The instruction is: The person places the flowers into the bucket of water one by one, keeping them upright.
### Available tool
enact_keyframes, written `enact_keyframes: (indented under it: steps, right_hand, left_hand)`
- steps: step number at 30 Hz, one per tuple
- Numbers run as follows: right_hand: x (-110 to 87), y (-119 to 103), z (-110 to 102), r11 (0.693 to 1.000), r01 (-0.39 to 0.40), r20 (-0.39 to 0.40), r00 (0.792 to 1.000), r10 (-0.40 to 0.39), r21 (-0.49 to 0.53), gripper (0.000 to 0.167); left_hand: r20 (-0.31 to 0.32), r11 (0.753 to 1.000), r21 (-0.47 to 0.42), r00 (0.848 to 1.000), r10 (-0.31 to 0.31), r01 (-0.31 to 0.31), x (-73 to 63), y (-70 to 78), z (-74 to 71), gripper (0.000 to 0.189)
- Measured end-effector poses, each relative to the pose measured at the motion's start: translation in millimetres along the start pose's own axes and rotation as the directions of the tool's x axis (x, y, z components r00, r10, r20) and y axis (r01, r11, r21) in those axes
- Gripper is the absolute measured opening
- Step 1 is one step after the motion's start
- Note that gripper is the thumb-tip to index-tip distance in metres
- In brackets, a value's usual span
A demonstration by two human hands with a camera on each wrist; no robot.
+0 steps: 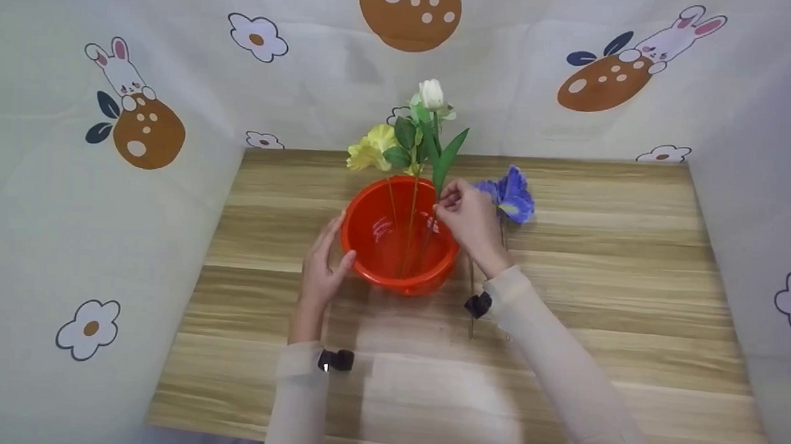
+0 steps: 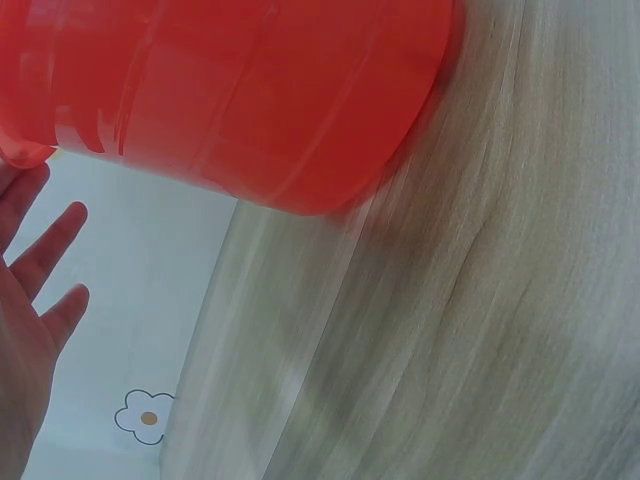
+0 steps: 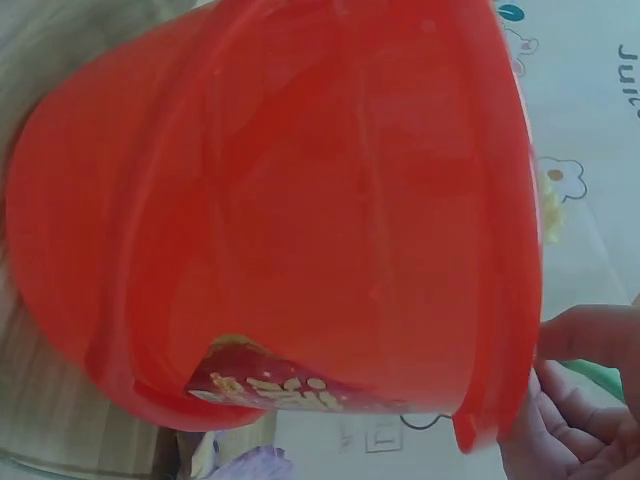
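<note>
1. Red bucket (image 1: 409,287) stands upright on the wood-grain tabletop (image 1: 621,315), nearer the far edge than the near one, roughly midway between the side edges.
2. Left hand (image 1: 322,265): open, fingers spread and fairly straight, set against the bucket's left rim with the thumb at its near-left part. No closed grip; probably there to steady the bucket.
3. Right hand (image 1: 469,219): thumb and fingertips pinch the stem of a white tulip (image 1: 432,95) beside the bucket's right rim, below the leaves. Lower stem runs down inside the bucket; the pinch presumably keeps the tall flower upright.
4. Yellow flower (image 1: 372,150) and a pale green-white bloom (image 1: 448,112), partly hidden behind the tulip, rise above the far rim. Their thin stems slant inside the bucket; the wall seems to prop them.
5. Blue-purple flower (image 1: 515,194) lies right of the bucket, head toward the tabletop's far edge, stems toward the near edge. Whether one flower or more, cannot tell.
6. Writing: dark red label (image 3: 270,378) on the bucket, pale lettering, not legible. Printed backdrop (image 1: 509,120) carries letters beginning "Ju", rest unclear. No brand readable.
</note>
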State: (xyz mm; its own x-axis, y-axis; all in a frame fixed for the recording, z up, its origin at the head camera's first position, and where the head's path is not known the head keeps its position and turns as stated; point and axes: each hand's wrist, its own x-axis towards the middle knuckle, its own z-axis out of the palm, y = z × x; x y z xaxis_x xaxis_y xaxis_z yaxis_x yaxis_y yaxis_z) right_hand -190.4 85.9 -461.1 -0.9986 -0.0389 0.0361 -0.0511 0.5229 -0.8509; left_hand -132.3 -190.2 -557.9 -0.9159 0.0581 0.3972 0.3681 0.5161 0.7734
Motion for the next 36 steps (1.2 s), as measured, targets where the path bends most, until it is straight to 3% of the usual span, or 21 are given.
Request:
enact_keyframes:
  steps: [7, 13, 17, 25, 32, 36]
  right_hand:
    - [0.6, -13, 11, 0.988, 0.012, 0.063, 0.998, -0.003, -0.157, 0.011]
    - [0.3, -18, 25, 0.947, 0.068, 0.103, 0.994, -0.037, -0.315, 0.013]
    - [0.6, -17, 35, 0.922, 0.075, 0.116, 0.993, -0.033, -0.38, 0.026]
    - [2.4, -19, 38, 0.918, 0.079, 0.114, 0.993, -0.038, -0.388, 0.04]
    - [0.7, -19, 35, 0.941, -0.009, 0.091, 0.995, 0.043, -0.339, 0.032]
    - [-2.2, -18, 28, 0.957, -0.011, 0.058, 0.998, 0.029, -0.291, 0.027]
  left_hand:
    - [-0.011, 1.0, 0.009, 1.0, -0.003, 0.003, -0.6, 0.6, -2.1, 0.064]
    - [-0.006, 1.0, 0.022, 1.0, -0.011, 0.011, -0.8, 0.8, -1.8, 0.064]
    - [-0.013, 1.0, 0.021, 1.0, 0.013, -0.013, -0.2, 0.0, -0.1, 0.063]
    - [-0.025, 1.0, 0.018, 1.0, 0.016, -0.016, -0.1, -0.4, -0.3, 0.061]
    - [-0.015, 1.0, 0.019, 1.0, 0.007, -0.007, -0.1, 0.9, -0.1, 0.062]
    - [-0.017, 1.0, 0.016, 1.0, -0.001, 0.001, 0.1, 1.0, -0.8, 0.062]
